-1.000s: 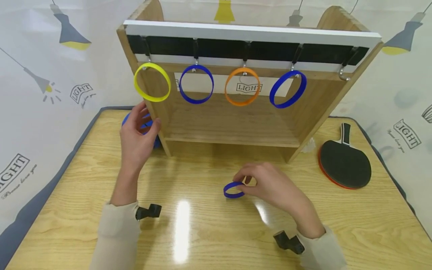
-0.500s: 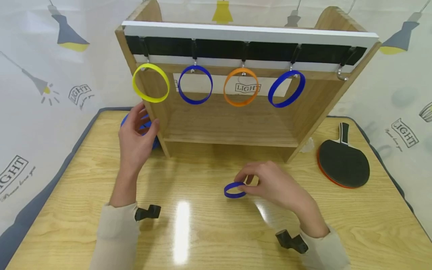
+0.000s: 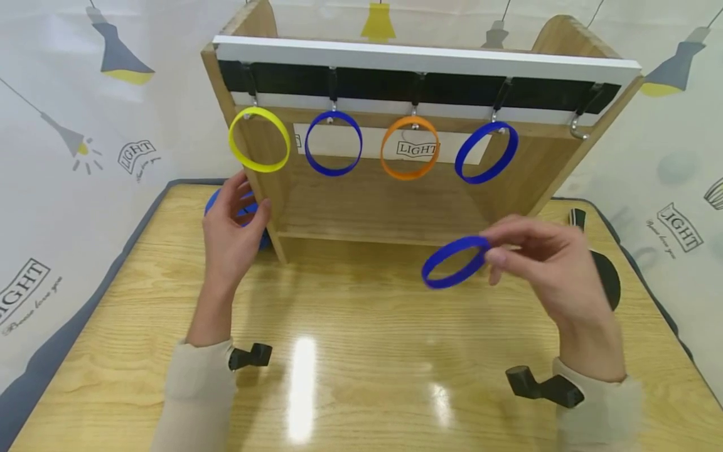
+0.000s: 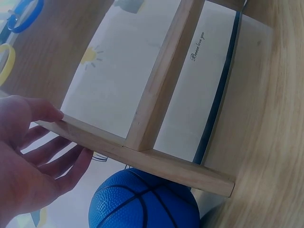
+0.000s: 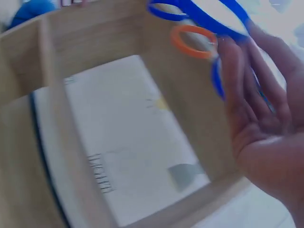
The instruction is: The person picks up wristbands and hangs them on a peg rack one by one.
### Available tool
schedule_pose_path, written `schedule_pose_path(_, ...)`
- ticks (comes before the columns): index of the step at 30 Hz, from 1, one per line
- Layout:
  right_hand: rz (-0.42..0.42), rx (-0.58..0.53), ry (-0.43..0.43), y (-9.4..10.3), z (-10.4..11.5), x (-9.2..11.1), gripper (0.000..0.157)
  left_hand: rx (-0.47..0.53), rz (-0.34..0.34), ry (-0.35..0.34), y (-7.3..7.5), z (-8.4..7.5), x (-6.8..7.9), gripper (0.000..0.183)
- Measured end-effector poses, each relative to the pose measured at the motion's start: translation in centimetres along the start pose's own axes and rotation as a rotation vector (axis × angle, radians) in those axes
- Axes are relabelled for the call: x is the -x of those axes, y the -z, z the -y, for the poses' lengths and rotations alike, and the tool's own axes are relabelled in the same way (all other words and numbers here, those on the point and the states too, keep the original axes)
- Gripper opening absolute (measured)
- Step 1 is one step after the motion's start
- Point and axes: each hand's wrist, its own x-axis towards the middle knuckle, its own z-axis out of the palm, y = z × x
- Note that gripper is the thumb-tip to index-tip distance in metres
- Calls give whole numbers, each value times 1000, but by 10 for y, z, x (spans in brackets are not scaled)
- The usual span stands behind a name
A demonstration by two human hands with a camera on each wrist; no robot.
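Note:
My right hand [image 3: 556, 270] pinches a blue wristband [image 3: 464, 274] between thumb and fingers, held up tilted in front of the shelf's lower right part. My left hand [image 3: 231, 242] grips the left side panel [image 4: 175, 175] of the wooden shelf [image 3: 384, 213], its thumb on the front side and its fingers behind. Along the shelf's black strip hang a yellow wristband [image 3: 265, 168], a blue one, an orange wristband [image 3: 411, 176] and another blue one, each on a metal hook. The hook [image 3: 578, 129] at the right end shows bare metal.
A small blue basketball [image 4: 142, 199] sits beside the shelf's left panel, partly behind my left hand in the head view. On the right lies a table tennis paddle [image 3: 607, 276], mostly covered by my right hand. A printed cloth [image 3: 85, 220] surrounds the wooden table [image 3: 361, 383].
My right hand has lifted the blue wristband off the table and carried it up and to the right. The left hand stays on the side panel.

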Motion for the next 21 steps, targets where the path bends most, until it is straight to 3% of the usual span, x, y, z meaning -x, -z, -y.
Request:
schedule_pose_path(3, -205, -273, 152, 11, 19, -10, 21, -3, 1, -1, 0, -1, 0, 44)
schedule_pose_path(6, -449, -326, 232, 22, 32, -18, 25, -4, 2, -3, 0, -1, 0, 44)
schedule_pose_path(8, -546, -312, 238, 28, 36, -21, 29, 0, 1, -2, 0, 0, -1, 44)
schedule_pose_path(10, -591, -345, 234, 34, 35, -24, 32, -2, -3, 1, 1, 1, -1, 44)
schedule_pose_path(15, -612, -483, 181, 43, 26, -25, 31, -5, -2, 17, 2, 3, 0, 45)
schedule_pose_path(21, -615, -481, 147, 46, 23, -23, 34, 11, 6, 14, 0, 2, 0, 45)
